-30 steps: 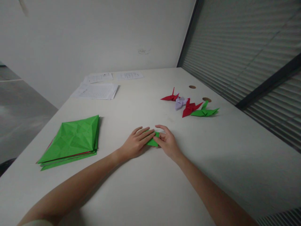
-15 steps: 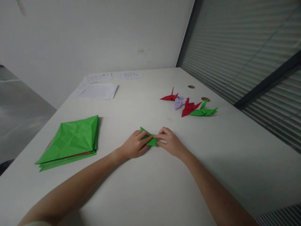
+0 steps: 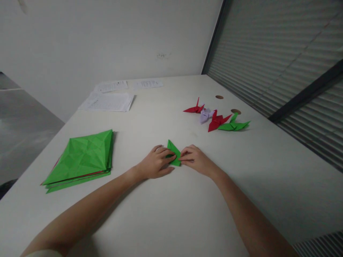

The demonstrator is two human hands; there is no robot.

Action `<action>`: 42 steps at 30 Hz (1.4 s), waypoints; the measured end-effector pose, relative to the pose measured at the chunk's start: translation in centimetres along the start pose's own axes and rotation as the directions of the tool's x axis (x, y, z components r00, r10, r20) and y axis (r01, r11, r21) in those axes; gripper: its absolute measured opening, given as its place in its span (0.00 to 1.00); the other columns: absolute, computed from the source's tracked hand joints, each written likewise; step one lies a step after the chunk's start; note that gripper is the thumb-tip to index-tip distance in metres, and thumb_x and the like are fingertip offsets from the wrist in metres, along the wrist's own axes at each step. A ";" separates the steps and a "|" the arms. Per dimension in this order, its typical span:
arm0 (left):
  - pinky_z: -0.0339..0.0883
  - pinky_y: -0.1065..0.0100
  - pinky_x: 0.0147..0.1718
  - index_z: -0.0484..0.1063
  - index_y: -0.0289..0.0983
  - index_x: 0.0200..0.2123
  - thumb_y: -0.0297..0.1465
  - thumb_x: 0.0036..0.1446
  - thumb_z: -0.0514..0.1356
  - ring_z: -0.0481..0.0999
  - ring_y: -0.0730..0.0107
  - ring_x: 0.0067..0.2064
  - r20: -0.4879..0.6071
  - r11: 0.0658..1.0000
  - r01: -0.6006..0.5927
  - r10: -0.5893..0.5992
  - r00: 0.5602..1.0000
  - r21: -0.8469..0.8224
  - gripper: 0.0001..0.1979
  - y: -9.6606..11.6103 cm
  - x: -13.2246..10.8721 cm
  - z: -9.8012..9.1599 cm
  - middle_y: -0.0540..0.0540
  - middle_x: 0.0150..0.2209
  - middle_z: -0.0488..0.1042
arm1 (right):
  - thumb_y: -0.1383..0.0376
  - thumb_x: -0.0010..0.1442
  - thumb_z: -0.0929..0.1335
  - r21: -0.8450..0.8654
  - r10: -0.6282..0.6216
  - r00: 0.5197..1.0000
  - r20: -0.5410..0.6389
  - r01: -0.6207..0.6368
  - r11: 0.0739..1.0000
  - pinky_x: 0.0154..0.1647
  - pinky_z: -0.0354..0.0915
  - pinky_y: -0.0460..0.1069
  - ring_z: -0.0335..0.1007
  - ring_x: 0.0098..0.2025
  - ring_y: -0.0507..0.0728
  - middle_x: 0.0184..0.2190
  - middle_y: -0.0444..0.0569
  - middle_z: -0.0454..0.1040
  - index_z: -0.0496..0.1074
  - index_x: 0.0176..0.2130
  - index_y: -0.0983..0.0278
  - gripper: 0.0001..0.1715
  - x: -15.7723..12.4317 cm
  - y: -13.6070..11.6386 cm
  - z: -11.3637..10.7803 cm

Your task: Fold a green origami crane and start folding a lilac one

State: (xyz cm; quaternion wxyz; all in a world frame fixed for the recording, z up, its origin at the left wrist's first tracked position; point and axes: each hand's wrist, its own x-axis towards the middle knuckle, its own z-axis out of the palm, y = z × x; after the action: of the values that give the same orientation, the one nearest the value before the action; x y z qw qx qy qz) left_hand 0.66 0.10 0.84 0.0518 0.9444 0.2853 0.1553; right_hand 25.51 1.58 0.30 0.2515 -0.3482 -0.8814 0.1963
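A small piece of folded green origami paper (image 3: 174,147) lies on the white table, its pointed end facing away from me. My left hand (image 3: 157,162) rests over its left side, fingers stretched across the paper and thumb apart on the table. The right edge of the paper is pinched between the thumb and fingers of my right hand (image 3: 195,159). Part of the paper is hidden under the left fingers.
Left of my hands lies a stack of creased green paper sheets (image 3: 85,153). Paper cranes sit at the right: a red one (image 3: 195,109), a lilac one (image 3: 205,116), another red one (image 3: 217,122) and a green one (image 3: 234,125). Printed sheets (image 3: 109,102) lie at the back left.
The folded green paper has turned so that its point aims more away from me, and more of it shows. My left fingers have spread, with the thumb now apart.
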 end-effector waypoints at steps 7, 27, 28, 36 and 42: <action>0.50 0.48 0.63 0.70 0.38 0.47 0.32 0.66 0.52 0.72 0.61 0.57 -0.070 0.999 0.022 -0.024 0.997 -0.029 0.10 0.0 0.0 0.6 0.42 0.53 0.76 | 0.66 0.62 0.69 0.034 -0.018 0.998 -0.054 0.019 0.999 0.43 0.66 0.53 0.69 0.38 0.56 0.34 0.48 0.79 0.80 0.35 0.59 0.07 0.2 0.3 0.5; 0.62 0.62 0.41 0.72 0.36 0.35 0.31 0.65 0.55 0.73 0.65 0.38 -0.156 0.976 0.214 -0.206 0.966 0.040 0.09 -0.1 0.4 0.9 0.45 0.33 0.74 | 0.65 0.64 0.67 -0.191 0.138 0.981 -0.138 -0.163 0.968 0.43 0.57 0.54 0.64 0.41 0.58 0.35 0.48 0.76 0.76 0.34 0.61 0.07 0.7 -0.8 2.4; 0.62 0.63 0.41 0.72 0.36 0.34 0.32 0.65 0.55 0.73 0.65 0.37 -0.158 0.973 0.230 -0.225 0.961 0.011 0.09 -0.2 0.4 0.9 0.45 0.33 0.74 | 0.65 0.64 0.67 -0.190 0.169 0.974 -0.149 -0.196 0.962 0.43 0.57 0.55 0.64 0.41 0.59 0.35 0.48 0.75 0.76 0.34 0.61 0.07 0.7 -0.9 2.5; 0.63 0.61 0.42 0.73 0.36 0.33 0.33 0.64 0.56 0.73 0.65 0.38 -0.154 0.964 0.251 -0.262 0.953 -0.089 0.09 -0.3 0.4 0.6 0.45 0.33 0.74 | 0.62 0.55 0.75 -0.082 0.144 0.974 -0.175 -0.160 0.984 0.47 0.60 0.55 0.64 0.42 0.59 0.37 0.48 0.73 0.79 0.35 0.58 0.05 0.2 -0.1 2.2; 0.61 0.57 0.46 0.70 0.39 0.54 0.31 0.63 0.56 0.70 0.58 0.48 -0.115 0.996 0.087 -0.084 0.990 0.023 0.17 0.3 0.3 0.3 0.39 0.47 0.73 | 0.66 0.57 0.73 -0.112 0.090 0.985 -0.150 -0.107 0.988 0.47 0.59 0.57 0.63 0.44 0.60 0.36 0.48 0.75 0.80 0.31 0.55 0.04 0.2 0.1 2.2</action>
State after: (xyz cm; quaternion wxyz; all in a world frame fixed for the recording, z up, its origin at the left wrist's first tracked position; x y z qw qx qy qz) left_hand 1.15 0.04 0.70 0.0287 0.9215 0.3301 0.2024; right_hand 24.13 1.43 -1.42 0.2834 -0.4193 -0.8527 0.1295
